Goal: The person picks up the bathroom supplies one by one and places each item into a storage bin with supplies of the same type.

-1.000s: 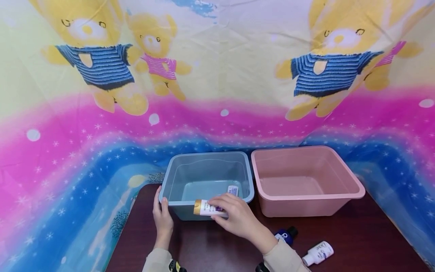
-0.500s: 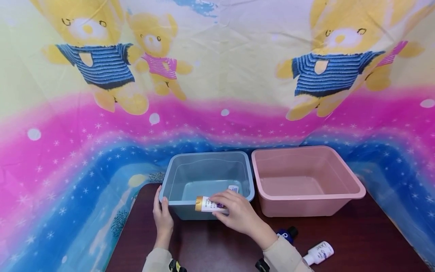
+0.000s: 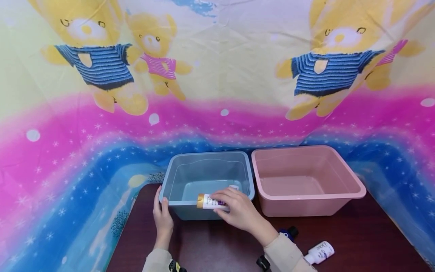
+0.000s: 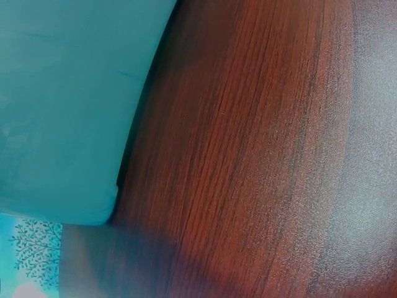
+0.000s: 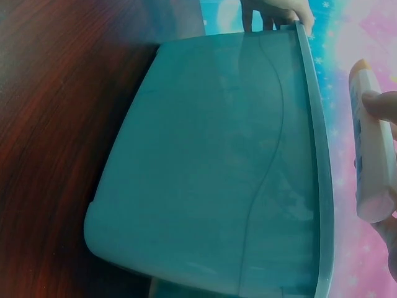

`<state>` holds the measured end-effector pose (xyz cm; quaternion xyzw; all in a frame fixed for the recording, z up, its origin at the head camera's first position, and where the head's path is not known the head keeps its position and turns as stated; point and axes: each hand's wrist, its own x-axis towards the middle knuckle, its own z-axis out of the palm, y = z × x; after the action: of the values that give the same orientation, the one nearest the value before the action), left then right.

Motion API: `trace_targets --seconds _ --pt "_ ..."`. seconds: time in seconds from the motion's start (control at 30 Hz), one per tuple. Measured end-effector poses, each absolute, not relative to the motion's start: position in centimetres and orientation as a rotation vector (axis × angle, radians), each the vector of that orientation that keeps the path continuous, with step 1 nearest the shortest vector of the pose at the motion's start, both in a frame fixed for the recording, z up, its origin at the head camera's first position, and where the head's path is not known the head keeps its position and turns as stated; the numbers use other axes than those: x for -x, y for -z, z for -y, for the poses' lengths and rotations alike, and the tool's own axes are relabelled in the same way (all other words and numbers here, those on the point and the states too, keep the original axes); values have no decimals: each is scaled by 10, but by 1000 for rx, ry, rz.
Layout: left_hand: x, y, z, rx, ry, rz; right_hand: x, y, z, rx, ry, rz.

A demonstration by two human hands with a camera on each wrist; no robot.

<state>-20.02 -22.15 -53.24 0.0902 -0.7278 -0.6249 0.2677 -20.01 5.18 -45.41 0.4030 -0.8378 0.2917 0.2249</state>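
Observation:
My right hand [image 3: 239, 209] grips a small white toiletry bottle with a gold cap [image 3: 208, 201] and a purple mark. It holds the bottle almost level above the near rim of the blue-grey plastic basin [image 3: 190, 211], cap to the left. In the right wrist view, thumb and fingers pinch the white bottle [image 5: 372, 155] beyond the rim. My left hand [image 3: 162, 215] holds the basin's near left corner, thumb at the front and fingers along the side. Inside the basin lies another white bottle [image 3: 234, 187], mostly hidden by my right hand.
A pink basin [image 3: 306, 207] stands right of the blue-grey one. On the dark wood table [image 3: 210, 241] lie a dark blue bottle with a black cap [image 3: 289, 233], partly behind my right forearm, and a white Dove bottle [image 3: 320, 252]. A bear-printed cloth [image 3: 217, 75] hangs behind.
My right hand has lifted slightly and shifted a little to the right with the gold-capped bottle, covering more of the bottle in the basin. My left hand stays put.

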Motion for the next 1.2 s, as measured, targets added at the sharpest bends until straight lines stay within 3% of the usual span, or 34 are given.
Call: trace_targets --seconds 0.17,0.47,1.2 --pt "191 517 217 -239 1690 1979 203 455 -53 -1116 -804 2315" --pt "202 542 224 -250 1668 1981 209 455 -56 -1120 -790 2316" --pt "204 539 221 -247 1693 1933 222 452 -55 -1140 -746 2310"
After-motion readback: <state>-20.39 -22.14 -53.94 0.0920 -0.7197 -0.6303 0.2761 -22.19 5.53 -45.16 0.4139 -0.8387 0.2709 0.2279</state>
